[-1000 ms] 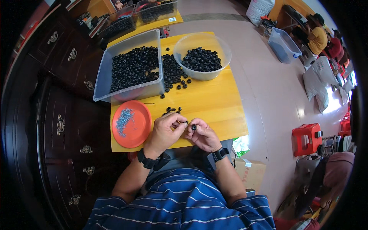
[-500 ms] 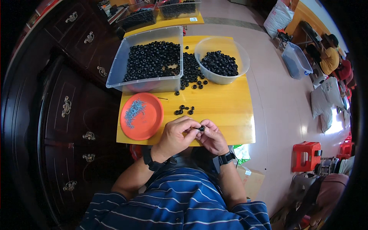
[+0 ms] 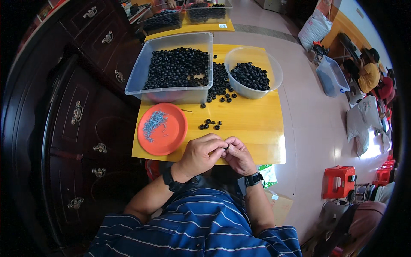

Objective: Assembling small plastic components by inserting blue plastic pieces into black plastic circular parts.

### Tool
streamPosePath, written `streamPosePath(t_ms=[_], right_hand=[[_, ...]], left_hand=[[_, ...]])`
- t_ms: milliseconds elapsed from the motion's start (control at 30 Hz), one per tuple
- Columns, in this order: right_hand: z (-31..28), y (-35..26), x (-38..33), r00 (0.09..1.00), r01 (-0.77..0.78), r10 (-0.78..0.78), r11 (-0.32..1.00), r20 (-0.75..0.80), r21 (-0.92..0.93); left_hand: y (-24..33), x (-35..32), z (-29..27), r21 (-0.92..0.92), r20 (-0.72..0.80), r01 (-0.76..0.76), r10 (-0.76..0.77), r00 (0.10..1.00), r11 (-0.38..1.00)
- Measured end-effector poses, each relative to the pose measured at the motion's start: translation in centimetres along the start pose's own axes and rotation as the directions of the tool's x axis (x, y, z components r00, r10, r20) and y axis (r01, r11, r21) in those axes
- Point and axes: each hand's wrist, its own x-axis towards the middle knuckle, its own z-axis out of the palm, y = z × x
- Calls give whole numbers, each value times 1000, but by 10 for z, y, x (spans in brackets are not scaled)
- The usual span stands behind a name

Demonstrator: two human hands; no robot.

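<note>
Above the near edge of the yellow table, my left hand (image 3: 200, 153) and my right hand (image 3: 240, 157) meet, fingertips together. Pinched between them is a small black round part (image 3: 226, 148), mostly covered by the fingers and thumbs. Just beyond my hands lies a little group of loose black ring-shaped parts (image 3: 207, 126). Left of my left hand sits a red plate (image 3: 173, 139) with a heap of small bluish-silver metal pieces (image 3: 154, 124) on it.
Farther back stand a clear rectangular bin (image 3: 171, 95) and a round clear bowl (image 3: 252, 93), both holding many black parts, with more spilled between them. A thin dark stick (image 3: 186, 111) lies beside the plate. Dark wooden cabinets (image 3: 90, 124) flank the left; a red stool (image 3: 339, 182) stands right.
My fingers have closed further over the black part, so less of it shows. The view has shifted slightly, moving the table contents a little to the right.
</note>
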Motion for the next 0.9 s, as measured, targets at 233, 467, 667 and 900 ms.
streamPosePath(t_ms=[233,467,667,900], right_hand=[[4,2,-1,1000,-7,6,999,-28,-39],[15,6,-4,999,5,-8,998,-32,-67],[38,7,-5,997,18,-29,985,-65,-169],[56,10,-12,997,10,-28,966,-67,-259]], left_hand=[[-2,-8,-5,-23,-36,-18,17,999,1000],[-2,-19,-13,-267,-41,87,-102,994,960],[-8,-35,-25,-514,63,322,-340,938,795],[1,-46,-40,-388,10,224,-239,971,894]])
